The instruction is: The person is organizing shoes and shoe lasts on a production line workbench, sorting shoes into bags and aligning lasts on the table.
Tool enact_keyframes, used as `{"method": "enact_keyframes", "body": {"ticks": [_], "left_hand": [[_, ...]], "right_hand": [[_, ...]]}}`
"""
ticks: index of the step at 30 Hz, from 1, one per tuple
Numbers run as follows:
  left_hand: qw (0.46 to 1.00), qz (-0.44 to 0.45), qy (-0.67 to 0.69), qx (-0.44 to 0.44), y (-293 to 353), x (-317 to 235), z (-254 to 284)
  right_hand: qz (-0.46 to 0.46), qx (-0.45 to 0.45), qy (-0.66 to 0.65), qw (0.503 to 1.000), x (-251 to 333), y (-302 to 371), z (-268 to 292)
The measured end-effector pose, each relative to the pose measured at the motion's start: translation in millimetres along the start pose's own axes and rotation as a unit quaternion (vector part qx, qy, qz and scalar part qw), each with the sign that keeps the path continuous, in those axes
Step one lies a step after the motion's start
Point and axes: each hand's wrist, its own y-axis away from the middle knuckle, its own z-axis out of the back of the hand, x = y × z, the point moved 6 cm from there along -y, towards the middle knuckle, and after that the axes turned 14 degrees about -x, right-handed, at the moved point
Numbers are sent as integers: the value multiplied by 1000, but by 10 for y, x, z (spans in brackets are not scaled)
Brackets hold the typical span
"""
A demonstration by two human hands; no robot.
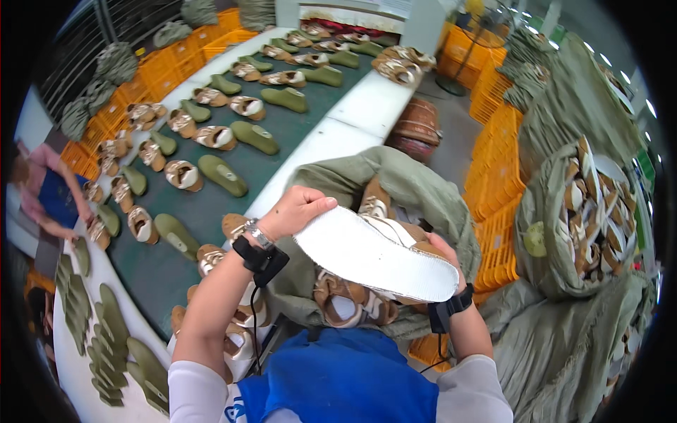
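Observation:
Between both hands is a shoe upper [374, 255], brown and white, with its flat white stitched underside turned toward me. My left hand [300, 211] pinches one end, thumb lying along the white edge. At the other end my right hand [444, 255] is closed round the side, its fingers partly hidden by the upper. Below it opens a grey-green sack [437, 183] holding more brown and white uppers [331, 299]. Several uppers [240, 342] lie beside my left forearm.
Left, a green conveyor [204, 243] with a white edge carries rows of shoe uppers and green shoe lasts [222, 175]. A co-worker [56, 183] handles an upper across it. Orange crates [493, 183] and another filled sack [599, 218] stand right.

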Motion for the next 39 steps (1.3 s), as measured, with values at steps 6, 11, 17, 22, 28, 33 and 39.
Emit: {"method": "enact_keyframes", "body": {"ticks": [6, 11, 17, 22, 28, 33, 39], "left_hand": [[965, -40, 50, -255, 768, -11, 428], [932, 25, 179, -315, 1915, 17, 441], [808, 106, 198, -545, 3450, 393, 1017], [799, 72, 91, -590, 4211, 301, 1183], [779, 90, -53, -618, 5054, 368, 1694], [713, 15, -370, -595, 5528, 182, 2103], [783, -35, -264, -562, 6138, 267, 2546]], "right_hand": [[182, 150, 279, 931, -147, 171, -1398], [427, 335, 519, 660, -1228, 424, -2367], [492, 445, 431, 612, -1740, 977, -3052], [461, 377, 515, 616, -2492, 1058, -3423], [454, 348, 381, 726, -3084, 1446, -3855], [501, 343, 370, 703, -3625, 1787, -4214], [447, 338, 357, 747, -4252, 1882, -4466]]}}
